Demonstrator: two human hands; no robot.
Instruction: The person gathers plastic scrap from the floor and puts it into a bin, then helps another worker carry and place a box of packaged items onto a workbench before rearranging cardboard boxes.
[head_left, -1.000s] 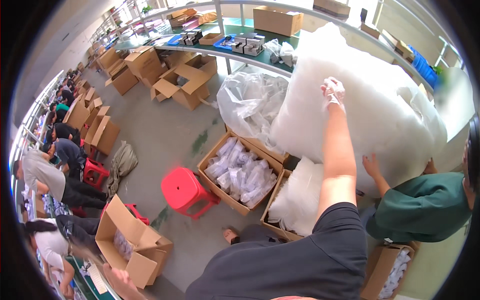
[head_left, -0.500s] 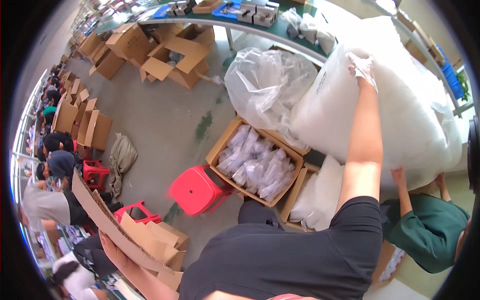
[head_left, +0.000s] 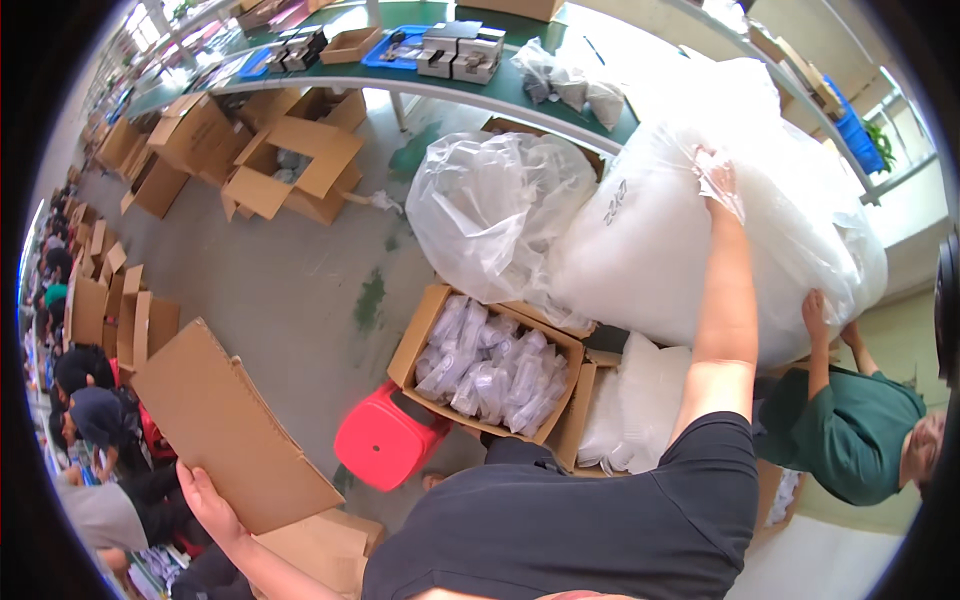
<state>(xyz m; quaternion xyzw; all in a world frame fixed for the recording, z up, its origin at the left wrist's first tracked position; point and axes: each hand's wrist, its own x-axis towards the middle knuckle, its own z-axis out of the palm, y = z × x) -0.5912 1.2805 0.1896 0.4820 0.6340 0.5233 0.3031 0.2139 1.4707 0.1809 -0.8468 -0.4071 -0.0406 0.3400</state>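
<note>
My left hand (head_left: 212, 508) grips the lower edge of a flat brown cardboard sheet (head_left: 235, 430), held up at the left and tilted. At the upper right my right hand (head_left: 716, 178), partly covered in thin white material, grasps the film of a very large, stuffed white plastic bag (head_left: 640, 260); its fingertips are partly lost in glare. Left of that bag rests a crumpled clear plastic bag (head_left: 490, 195). In front of me an open cardboard box (head_left: 408, 372) holds several small clear-wrapped items (head_left: 490, 365).
A co-worker in a green shirt (head_left: 850, 430) has both hands on the big bag's near right side. A red stool (head_left: 385, 440) stands left of the box. Another box with white bags (head_left: 640, 395) is beside it. A green-topped workbench (head_left: 350, 78) runs across the back, with open cartons (head_left: 300, 165) below.
The cardboard sheet has turned from nearly edge-on to showing its broad face. My view has shifted. My right hand stays on the large bag.
</note>
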